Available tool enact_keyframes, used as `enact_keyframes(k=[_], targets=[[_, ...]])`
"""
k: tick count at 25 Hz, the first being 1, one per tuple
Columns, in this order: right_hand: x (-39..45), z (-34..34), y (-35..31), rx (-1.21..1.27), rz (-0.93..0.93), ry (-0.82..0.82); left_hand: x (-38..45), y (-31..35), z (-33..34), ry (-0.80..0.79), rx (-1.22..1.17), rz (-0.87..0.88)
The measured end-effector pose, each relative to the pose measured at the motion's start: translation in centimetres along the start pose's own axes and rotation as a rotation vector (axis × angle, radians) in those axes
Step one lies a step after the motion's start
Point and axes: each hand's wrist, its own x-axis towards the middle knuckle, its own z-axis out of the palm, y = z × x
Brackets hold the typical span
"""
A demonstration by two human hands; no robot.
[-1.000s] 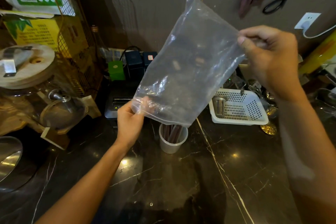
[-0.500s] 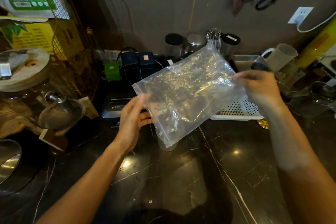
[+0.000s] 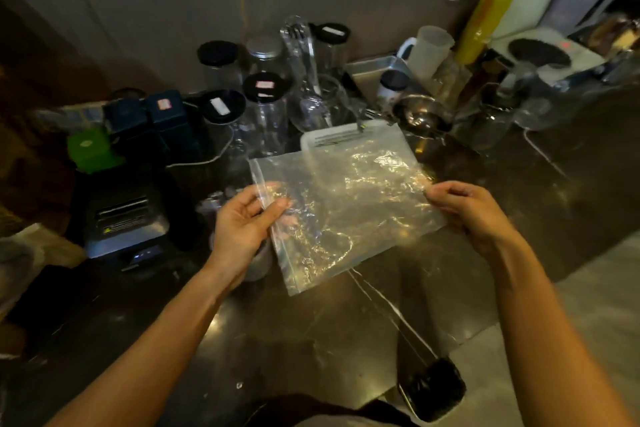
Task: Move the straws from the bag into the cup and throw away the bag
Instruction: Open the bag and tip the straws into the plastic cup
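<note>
Both of your hands hold a clear plastic bag (image 3: 346,208) stretched flat between them, above the dark marble countertop (image 3: 311,333). Your left hand (image 3: 242,222) pinches the bag's left edge, near the zip strip, with the thumb on top and the fingers curled underneath. Your right hand (image 3: 467,208) pinches the bag's right edge between the thumb and curled fingers. No straws show through the crinkled plastic; it shines under the light.

A cup (image 3: 258,263) stands on the countertop just under your left hand and the bag's left edge; only a little of its pale side shows, and you cannot tell what it holds.

Toward the back edge of the countertop, against the wall, stand several clear jars with black lids (image 3: 263,94). A white perforated basket (image 3: 332,137) sits just behind the bag, partly covered by it. A grey machine (image 3: 124,218) sits toward the left edge, with a green box (image 3: 91,149) behind it. A yellow roll (image 3: 491,3) leans at the far right corner.
</note>
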Motion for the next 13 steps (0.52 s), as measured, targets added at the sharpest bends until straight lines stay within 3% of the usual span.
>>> enact_keyframes(k=[6, 13], targets=[[-1.2, -5.2, 7.0, 0.128, 0.124, 0.212, 1.8, -3.5, 6.3, -0.121, -0.016, -0.169], [-2.7, -7.9, 14.7, 0.151, 0.246, 0.348, 3.9, -10.5, 11.1, -0.102, 0.277, -0.318]])
